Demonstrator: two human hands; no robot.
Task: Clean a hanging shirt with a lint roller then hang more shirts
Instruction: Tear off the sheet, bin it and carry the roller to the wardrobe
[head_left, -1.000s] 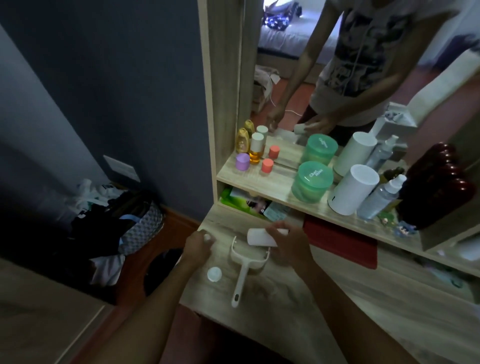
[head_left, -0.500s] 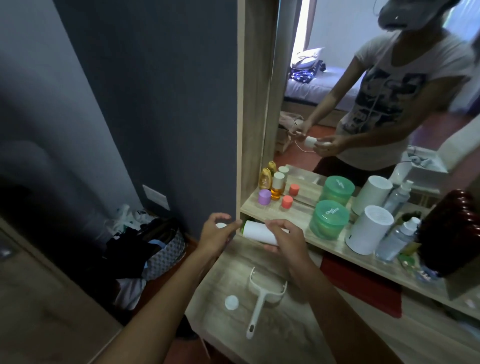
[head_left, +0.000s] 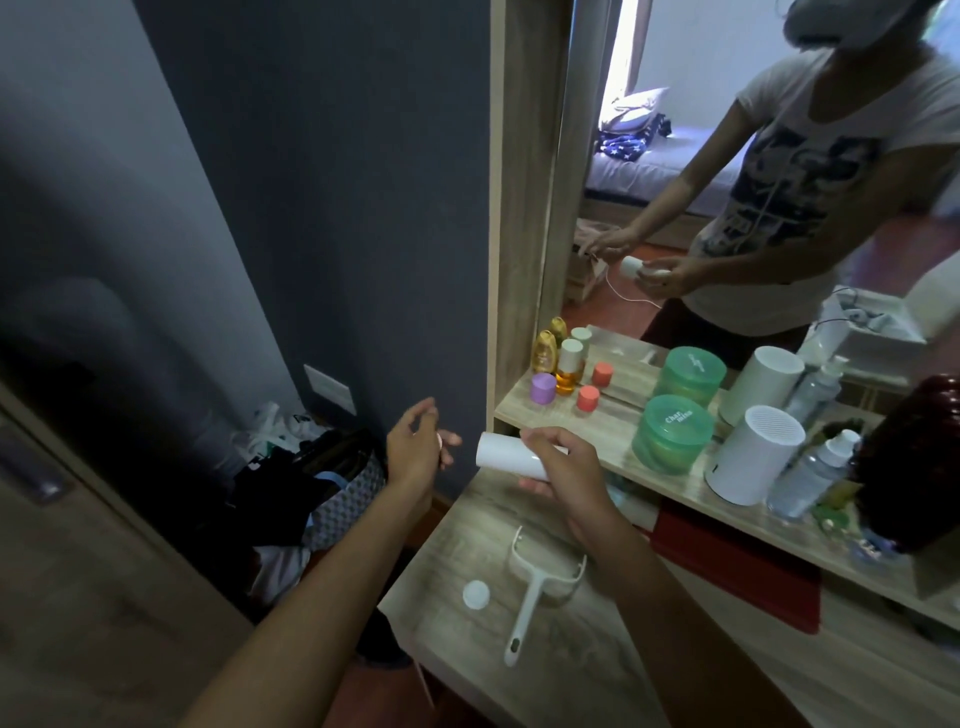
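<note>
You've got the white lint roll (head_left: 511, 457) up off the desk (head_left: 597, 670), lying sideways in your right hand (head_left: 566, 467), which is wrapped round its right half w/ thumb on top; its open left end points to 9 o'clock. Your left hand (head_left: 415, 452) sits just beside that end, not touching it, fingers loosely curled round a small white piece, prob. an end cap, can't tell for sure. The roller's bare frame & handle (head_left: 535, 587) lie on the desk at 6 o'clock of the roll, w/ a second round cap (head_left: 476, 594) at the frame's 9 o'clock. Looks like you're fitting the roll before cleaning any shirt; none in view. To do it well: keep the roll level, line the cap square w/ the bore, push straight in, don't squeeze the sticky sheets. Then drop it btwn the frame's prongs. Shelf bottles at 1 o'clock are near, so mind yr elbow.
</note>
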